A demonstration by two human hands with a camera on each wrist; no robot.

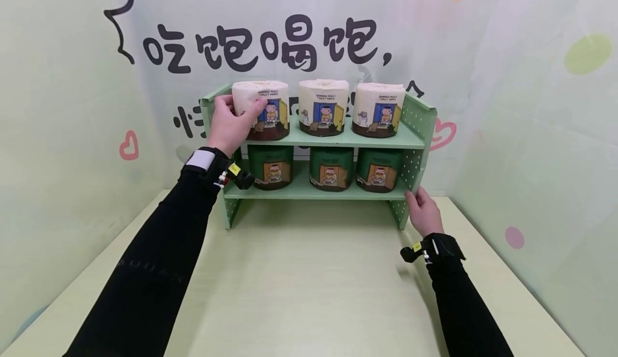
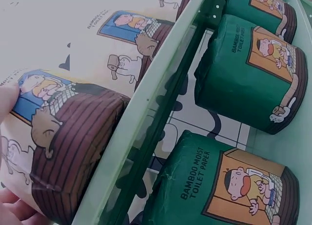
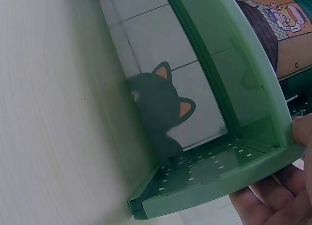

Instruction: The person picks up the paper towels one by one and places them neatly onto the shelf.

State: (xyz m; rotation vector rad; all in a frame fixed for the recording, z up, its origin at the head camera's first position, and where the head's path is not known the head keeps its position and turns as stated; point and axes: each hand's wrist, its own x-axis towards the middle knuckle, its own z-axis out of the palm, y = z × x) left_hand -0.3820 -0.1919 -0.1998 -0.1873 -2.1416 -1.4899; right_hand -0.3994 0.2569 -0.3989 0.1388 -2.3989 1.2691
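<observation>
A green two-tier rack (image 1: 338, 142) stands on the table, with wrapped toilet paper rolls on both shelves. At the left end of the upper shelf, my left hand (image 1: 230, 125) grips a white toilet paper roll (image 1: 276, 114), thumb across its front and fingers round its left side. Two more white rolls, one in the middle (image 1: 322, 113) and one at the right (image 1: 379, 113), share that shelf. Three green rolls (image 2: 234, 186) fill out the lower shelf. My right hand (image 1: 425, 212) holds the rack's perforated right side panel (image 3: 214, 171) low down, thumb in front and fingers behind.
Pale tabletop (image 1: 299, 292) stretches in front of the rack. A printed backdrop (image 1: 270, 2) with large dark characters rises close behind it, and patterned side walls (image 1: 541, 131) enclose the table left and right.
</observation>
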